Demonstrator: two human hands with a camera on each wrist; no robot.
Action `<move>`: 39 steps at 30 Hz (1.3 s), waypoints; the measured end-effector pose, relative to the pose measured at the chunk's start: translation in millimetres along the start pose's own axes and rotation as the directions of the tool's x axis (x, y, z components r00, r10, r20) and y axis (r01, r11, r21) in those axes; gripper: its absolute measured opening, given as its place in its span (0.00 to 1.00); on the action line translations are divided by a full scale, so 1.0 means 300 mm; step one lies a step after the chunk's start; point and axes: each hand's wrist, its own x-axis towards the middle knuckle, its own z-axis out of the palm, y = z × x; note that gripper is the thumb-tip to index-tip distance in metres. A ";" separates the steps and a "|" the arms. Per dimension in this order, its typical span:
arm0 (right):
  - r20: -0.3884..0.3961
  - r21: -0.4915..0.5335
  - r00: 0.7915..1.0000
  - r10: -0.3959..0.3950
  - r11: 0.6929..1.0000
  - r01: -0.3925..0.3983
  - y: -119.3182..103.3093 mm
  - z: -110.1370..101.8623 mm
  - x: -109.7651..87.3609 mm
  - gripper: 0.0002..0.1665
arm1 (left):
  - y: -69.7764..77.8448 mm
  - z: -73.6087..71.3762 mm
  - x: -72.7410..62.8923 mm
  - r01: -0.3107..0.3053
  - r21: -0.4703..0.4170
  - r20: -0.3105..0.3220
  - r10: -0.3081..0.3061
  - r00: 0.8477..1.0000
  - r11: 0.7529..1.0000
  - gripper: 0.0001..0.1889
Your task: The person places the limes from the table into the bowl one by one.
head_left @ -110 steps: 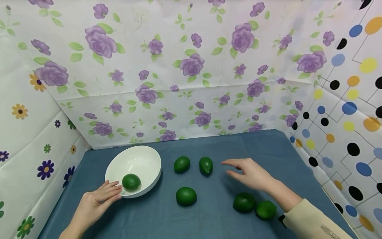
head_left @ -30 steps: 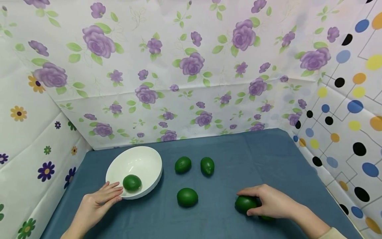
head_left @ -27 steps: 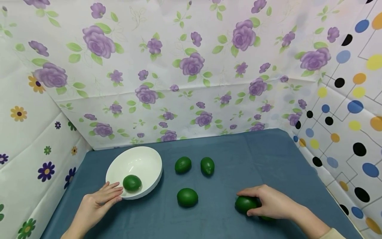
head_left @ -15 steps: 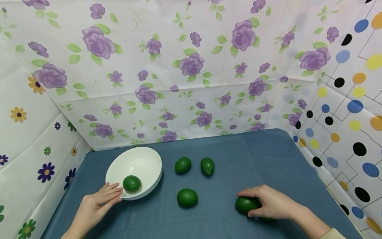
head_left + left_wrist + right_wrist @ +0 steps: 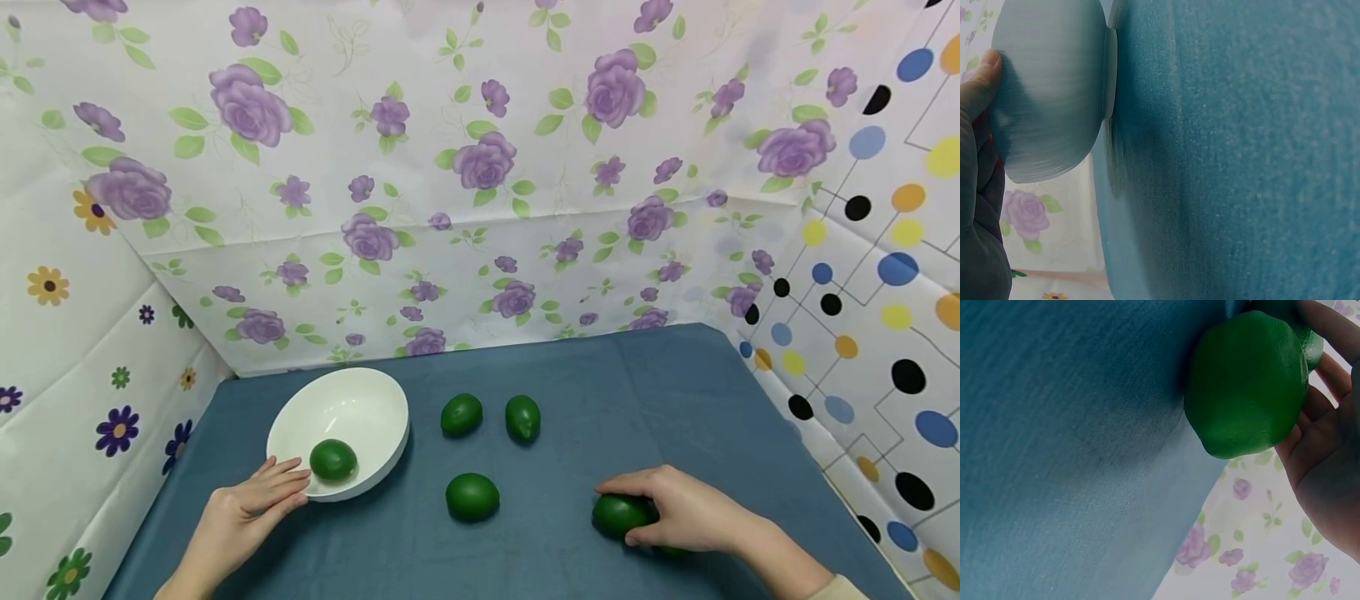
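On the left a white bowl (image 5: 352, 408) stands on the cloth with one green lime (image 5: 333, 460) inside it. My left hand (image 5: 243, 508) holds the bowl's near-left rim, fingers over the edge and the thumb against the outer wall, as the left wrist view shows. At the right, my right hand (image 5: 686, 508) grips a lime (image 5: 618, 515) between thumb and fingers, low at the cloth. Another lime (image 5: 1247, 387) lies beside it, large in the right wrist view and mostly hidden under the hand in the head view.
Between bowl and right hand lie three more limes: one at the back (image 5: 461, 415), one to its right (image 5: 522, 418) and one nearer (image 5: 472, 497). A blue cloth (image 5: 555, 533) covers the table. Patterned sheets (image 5: 420, 167) wall in the back and both sides.
Since the oldest frame my right hand has come down and nearer, from above the cloth onto the lime it now grips. Over the last second nothing has visibly moved; the left hand stays at the bowl.
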 end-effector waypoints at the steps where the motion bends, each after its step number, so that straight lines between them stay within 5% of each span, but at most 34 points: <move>1: -0.001 0.000 1.000 -0.002 1.000 0.002 0.001 0.001 0.000 0.38 | -0.001 0.001 0.000 -0.009 0.000 -0.006 0.009 1.000 1.000 0.24; 15: -0.001 -0.020 1.000 -0.008 1.000 0.008 0.012 0.003 0.002 0.37 | -0.009 0.008 -0.001 -0.068 0.003 -0.049 0.068 0.996 0.998 0.26; 26: 0.018 -0.012 1.000 0.004 1.000 -0.004 0.004 -0.005 0.008 0.37 | 0.007 -0.003 0.001 0.011 -0.007 -0.004 -0.011 1.000 1.000 0.23; 39: 0.017 -0.011 1.000 0.010 1.000 -0.010 0.008 -0.008 0.015 0.36 | 0.006 -0.003 0.001 0.014 -0.008 0.003 -0.014 1.000 1.000 0.22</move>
